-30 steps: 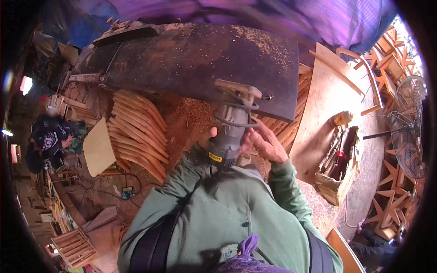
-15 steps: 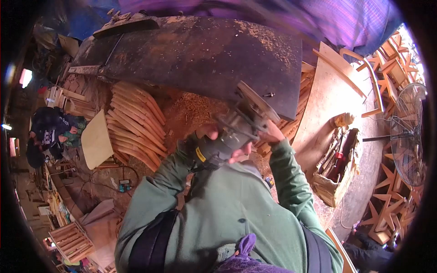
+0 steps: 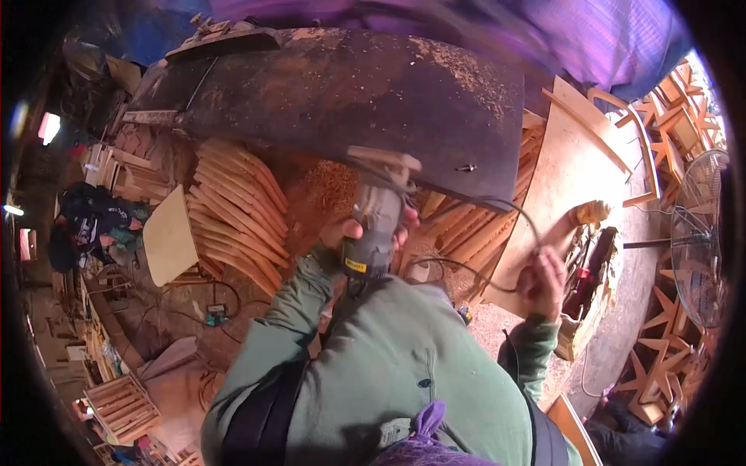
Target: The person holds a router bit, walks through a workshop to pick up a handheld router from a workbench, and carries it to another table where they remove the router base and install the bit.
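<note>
My left hand (image 3: 342, 231) is wrapped round the body of a router (image 3: 377, 221), a dark power tool with a yellow label. It is held upright before my chest, its flat base toward the bench. Some left fingers show on the tool's far side. Off to the right, my right hand (image 3: 544, 281) is closed on the black power cord (image 3: 530, 221), which loops between it and the router. A small metal piece, like a router bit (image 3: 466, 168), lies on the dark bench (image 3: 334, 101) near its front right corner.
Curved wooden pieces (image 3: 237, 210) are stacked under the bench at left. Rightward are a pale board (image 3: 559, 171), a wooden tool box (image 3: 587, 311), a fan (image 3: 699, 233) and star-shaped wood pieces (image 3: 660, 334). Another person (image 3: 89, 225) is at far left.
My right hand has left the router and moved right to the cord. The router has swung left and turned more upright, still in my left hand.
</note>
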`<move>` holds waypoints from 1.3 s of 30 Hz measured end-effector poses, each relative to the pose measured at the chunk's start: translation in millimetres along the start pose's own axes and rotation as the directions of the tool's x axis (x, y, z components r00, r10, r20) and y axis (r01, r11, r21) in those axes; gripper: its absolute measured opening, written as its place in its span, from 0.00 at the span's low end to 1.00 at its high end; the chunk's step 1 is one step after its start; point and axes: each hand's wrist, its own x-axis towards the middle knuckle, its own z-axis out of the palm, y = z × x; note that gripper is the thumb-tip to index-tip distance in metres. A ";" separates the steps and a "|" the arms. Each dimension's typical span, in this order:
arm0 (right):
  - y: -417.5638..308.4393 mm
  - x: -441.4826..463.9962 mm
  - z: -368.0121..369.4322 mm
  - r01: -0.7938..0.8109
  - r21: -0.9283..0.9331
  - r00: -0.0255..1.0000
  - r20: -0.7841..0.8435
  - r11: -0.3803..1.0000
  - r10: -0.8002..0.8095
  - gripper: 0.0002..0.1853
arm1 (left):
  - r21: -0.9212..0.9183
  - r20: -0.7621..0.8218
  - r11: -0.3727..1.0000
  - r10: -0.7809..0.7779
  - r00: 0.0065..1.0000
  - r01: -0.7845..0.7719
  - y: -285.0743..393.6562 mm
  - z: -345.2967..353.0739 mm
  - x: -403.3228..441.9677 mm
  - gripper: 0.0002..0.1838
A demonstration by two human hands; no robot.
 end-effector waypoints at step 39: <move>-20.2 33.6 24.8 0.049 -0.219 0.958 0.285 0.975 0.016 0.14 | 0.155 -0.132 0.956 -0.229 0.964 0.248 3.5 17.1 -8.2 0.41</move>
